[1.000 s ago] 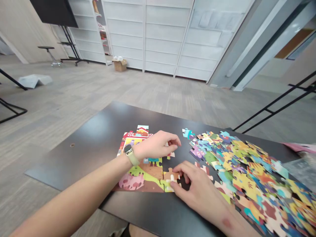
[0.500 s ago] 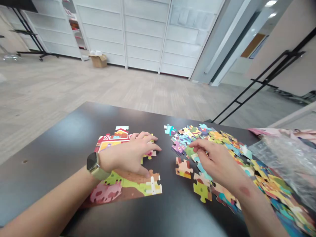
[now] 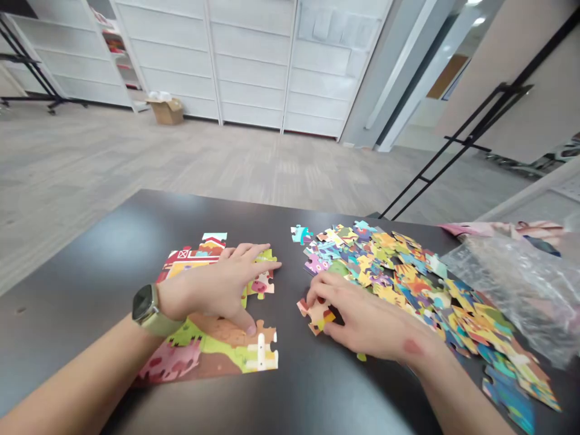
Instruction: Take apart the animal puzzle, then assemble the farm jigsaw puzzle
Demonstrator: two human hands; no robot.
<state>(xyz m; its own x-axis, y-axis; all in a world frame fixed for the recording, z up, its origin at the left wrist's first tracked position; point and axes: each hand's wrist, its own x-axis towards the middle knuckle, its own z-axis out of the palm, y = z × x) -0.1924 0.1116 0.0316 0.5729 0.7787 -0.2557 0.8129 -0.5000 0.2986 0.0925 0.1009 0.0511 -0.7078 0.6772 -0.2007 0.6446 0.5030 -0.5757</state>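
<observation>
My left hand (image 3: 226, 281) lies spread over a partly joined jigsaw puzzle (image 3: 217, 353) that shows a red barn, a pink pig and a white fence. Its fingers are apart, and the palm hides the middle of the picture. To the right, my right hand (image 3: 362, 311) has thumb and fingers around the edges of a single brown, peach and yellow puzzle piece (image 3: 316, 314), which looks turned at an angle. A gap of dark table separates that piece from the joined part. Beneath the right hand, a green bit of another piece (image 3: 361, 357) peeks out.
A wide heap of loose puzzle pieces (image 3: 403, 272) spreads over the right of the dark table (image 3: 136, 241). One turquoise piece (image 3: 301, 234) lies apart near the far edge. Crumpled clear plastic (image 3: 512, 284) sits at the right. A cardboard box (image 3: 165, 110) stands on the floor beyond.
My right hand has moved from the heap's edge toward me and closed on the brown-and-yellow puzzle piece, now tilted. My left hand stays spread on the joined puzzle. The view has shifted slightly.
</observation>
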